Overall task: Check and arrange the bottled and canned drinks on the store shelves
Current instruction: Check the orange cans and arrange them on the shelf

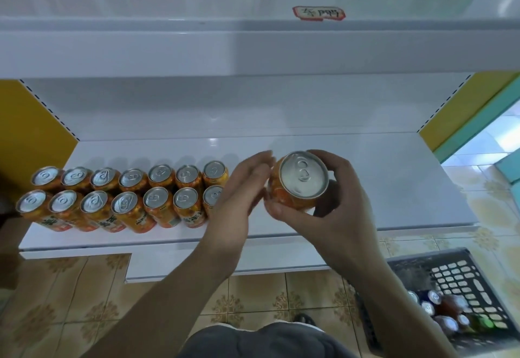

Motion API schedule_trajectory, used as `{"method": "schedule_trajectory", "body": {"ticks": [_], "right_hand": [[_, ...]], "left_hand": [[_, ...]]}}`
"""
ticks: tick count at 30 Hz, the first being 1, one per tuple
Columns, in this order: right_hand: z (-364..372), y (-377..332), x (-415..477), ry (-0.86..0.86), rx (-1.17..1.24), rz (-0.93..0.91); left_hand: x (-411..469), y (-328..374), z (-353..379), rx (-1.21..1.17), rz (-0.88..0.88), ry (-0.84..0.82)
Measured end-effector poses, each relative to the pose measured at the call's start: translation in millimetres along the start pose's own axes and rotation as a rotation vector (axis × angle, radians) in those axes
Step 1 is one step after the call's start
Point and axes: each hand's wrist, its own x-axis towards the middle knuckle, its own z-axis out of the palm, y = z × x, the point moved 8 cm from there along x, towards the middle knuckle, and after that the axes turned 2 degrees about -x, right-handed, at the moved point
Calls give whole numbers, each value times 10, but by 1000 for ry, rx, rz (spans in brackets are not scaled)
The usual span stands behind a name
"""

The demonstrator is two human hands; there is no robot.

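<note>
My right hand (334,211) grips an orange drink can (298,181) above the white lower shelf (394,183), its silver top tilted toward me. My left hand (239,188) is beside the can on its left, fingers straight and touching or nearly touching its side. Two rows of matching orange cans (123,194) stand on the left half of the shelf, several per row, ending just left of my left hand.
A dark plastic basket (461,281) with several more cans and bottles sits on the tiled floor at the lower right. The upper shelf (253,48) overhangs above, with a red-edged label (319,13). Yellow side panels flank the shelf.
</note>
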Motion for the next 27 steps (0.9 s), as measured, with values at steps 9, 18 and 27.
{"method": "schedule_trajectory", "body": {"ticks": [9,18,27], "right_hand": [[-291,6,-47,101,-174,-234],[-703,383,-146,120,-123,-299],[-1077,810,-424,35,-175,-179]], "left_hand": [[-62,14,498,-15,149,-121],[-107,-214,1039,-90,146,46],[-429,-593,1471,53,3,97]]}}
